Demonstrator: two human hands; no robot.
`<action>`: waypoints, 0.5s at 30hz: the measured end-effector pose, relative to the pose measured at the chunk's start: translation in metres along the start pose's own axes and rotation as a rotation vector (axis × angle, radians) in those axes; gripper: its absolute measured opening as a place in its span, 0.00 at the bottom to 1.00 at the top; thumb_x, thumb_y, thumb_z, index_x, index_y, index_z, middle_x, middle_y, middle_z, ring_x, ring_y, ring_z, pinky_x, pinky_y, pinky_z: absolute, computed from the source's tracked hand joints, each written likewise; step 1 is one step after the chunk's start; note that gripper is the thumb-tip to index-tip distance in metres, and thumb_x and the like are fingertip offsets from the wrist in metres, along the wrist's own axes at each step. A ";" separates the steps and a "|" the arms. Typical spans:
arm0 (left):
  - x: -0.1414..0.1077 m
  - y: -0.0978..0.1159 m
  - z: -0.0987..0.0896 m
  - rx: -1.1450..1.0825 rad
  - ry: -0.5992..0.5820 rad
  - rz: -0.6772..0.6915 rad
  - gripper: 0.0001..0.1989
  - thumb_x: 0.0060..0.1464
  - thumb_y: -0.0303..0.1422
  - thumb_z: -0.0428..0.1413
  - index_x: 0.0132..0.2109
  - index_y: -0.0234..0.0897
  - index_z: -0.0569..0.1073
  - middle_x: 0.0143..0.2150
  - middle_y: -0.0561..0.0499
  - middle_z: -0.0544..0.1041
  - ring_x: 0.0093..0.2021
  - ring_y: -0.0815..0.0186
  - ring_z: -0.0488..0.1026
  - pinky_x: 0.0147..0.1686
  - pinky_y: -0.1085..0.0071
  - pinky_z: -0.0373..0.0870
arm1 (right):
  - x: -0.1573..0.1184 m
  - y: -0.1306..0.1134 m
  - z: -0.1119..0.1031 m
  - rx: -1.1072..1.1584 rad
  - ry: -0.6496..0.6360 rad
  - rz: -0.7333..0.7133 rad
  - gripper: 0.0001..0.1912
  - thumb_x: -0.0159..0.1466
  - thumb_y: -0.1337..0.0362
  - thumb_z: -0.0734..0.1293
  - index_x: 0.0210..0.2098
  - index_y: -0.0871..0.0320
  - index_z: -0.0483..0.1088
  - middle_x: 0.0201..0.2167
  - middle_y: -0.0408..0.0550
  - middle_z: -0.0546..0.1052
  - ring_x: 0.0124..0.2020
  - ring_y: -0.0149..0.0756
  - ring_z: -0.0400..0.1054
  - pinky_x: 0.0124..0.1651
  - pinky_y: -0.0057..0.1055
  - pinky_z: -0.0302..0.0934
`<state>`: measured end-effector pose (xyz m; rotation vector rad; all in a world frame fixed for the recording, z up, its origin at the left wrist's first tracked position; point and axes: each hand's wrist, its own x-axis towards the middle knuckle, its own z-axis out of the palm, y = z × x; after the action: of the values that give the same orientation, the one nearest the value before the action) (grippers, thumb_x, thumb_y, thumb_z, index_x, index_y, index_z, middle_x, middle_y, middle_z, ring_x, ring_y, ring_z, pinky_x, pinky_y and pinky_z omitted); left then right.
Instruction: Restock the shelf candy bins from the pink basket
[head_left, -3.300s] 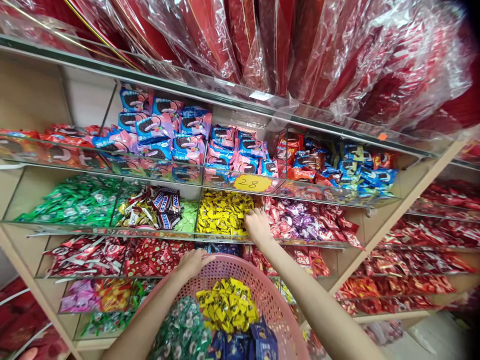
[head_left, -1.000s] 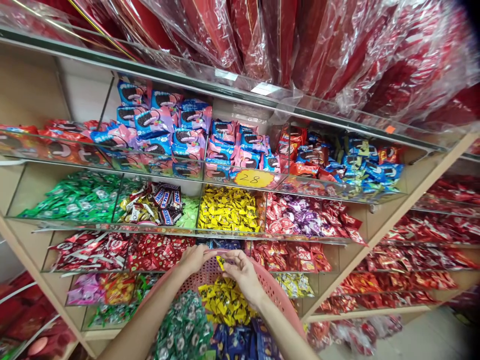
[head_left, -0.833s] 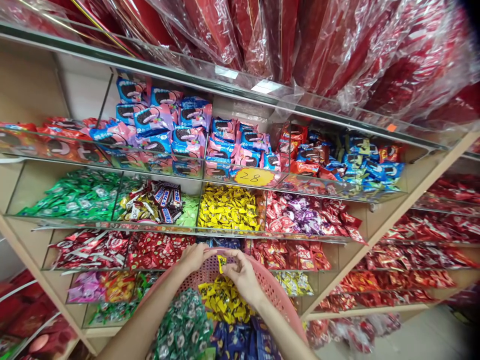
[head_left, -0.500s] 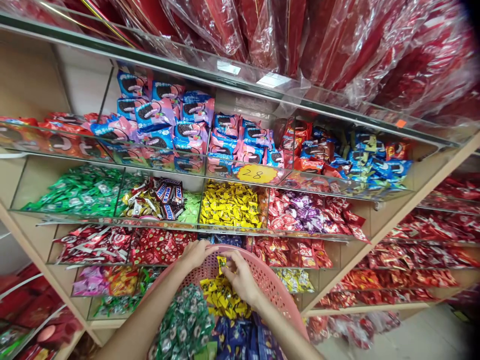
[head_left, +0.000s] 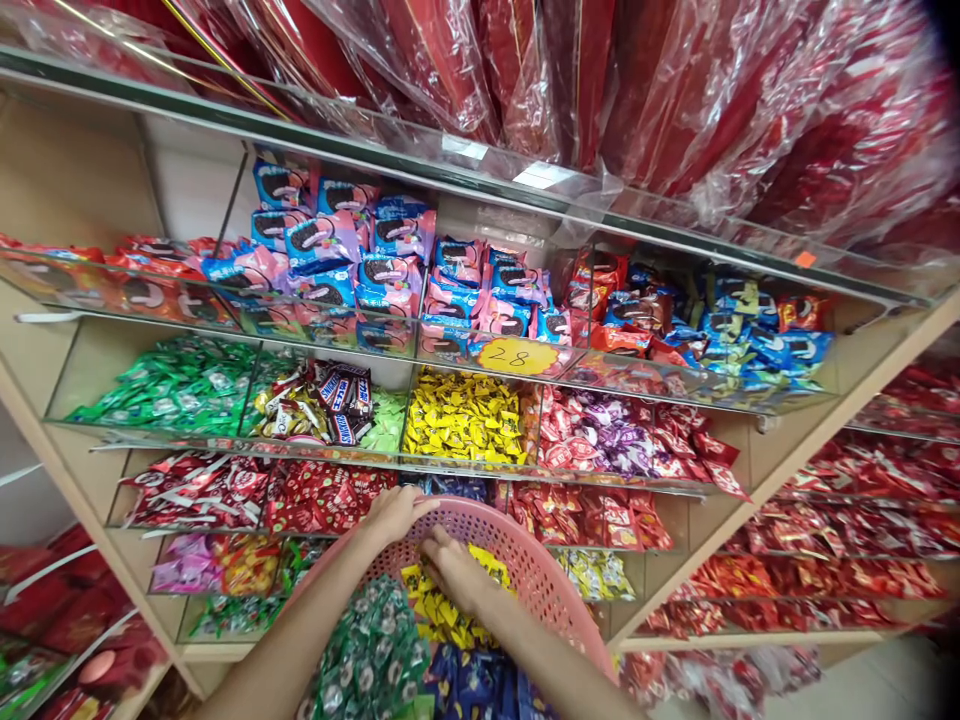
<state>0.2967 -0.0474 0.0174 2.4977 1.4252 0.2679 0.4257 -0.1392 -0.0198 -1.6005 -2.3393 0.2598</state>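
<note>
My left hand (head_left: 401, 512) is closed over the far rim of a pink perforated plastic basket (head_left: 559, 590). Inside the basket, my right hand (head_left: 454, 568) hovers over or touches a heap of yellow-wrapped candies (head_left: 442, 612). Its fingers curl downward, and anything between them is hidden. Green-wrapped candies (head_left: 367, 650) fill the basket's left side. Dark blue packets (head_left: 480, 680) lie nearer to me, partly covered by my right forearm.
Glass-fronted shelves rise beyond the basket. One bin holds yellow candies (head_left: 465, 420), with green candies (head_left: 180, 385) and Snickers bars (head_left: 345, 395) to its left. Above are blue-and-pink cookie packs (head_left: 322, 240) and a yellow "28" tag (head_left: 517, 355). Red plastic-wrapped items (head_left: 540, 80) sit on top.
My right hand has moved down and slightly left in the basket; the yellow candy seen at its fingertips no longer shows. My left hand stays on the rim. The view has shifted slightly.
</note>
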 end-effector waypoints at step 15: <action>0.002 -0.002 0.003 0.026 0.029 -0.014 0.30 0.48 0.57 0.35 0.36 0.41 0.72 0.36 0.45 0.76 0.39 0.57 0.71 0.33 0.70 0.62 | 0.007 -0.003 0.025 -0.442 0.076 -0.052 0.07 0.60 0.69 0.57 0.33 0.60 0.66 0.31 0.48 0.69 0.38 0.38 0.58 0.40 0.36 0.53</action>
<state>0.2974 -0.0451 0.0139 2.5133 1.4658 0.2861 0.4125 -0.1332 -0.0417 -1.6908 -2.4932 -0.3494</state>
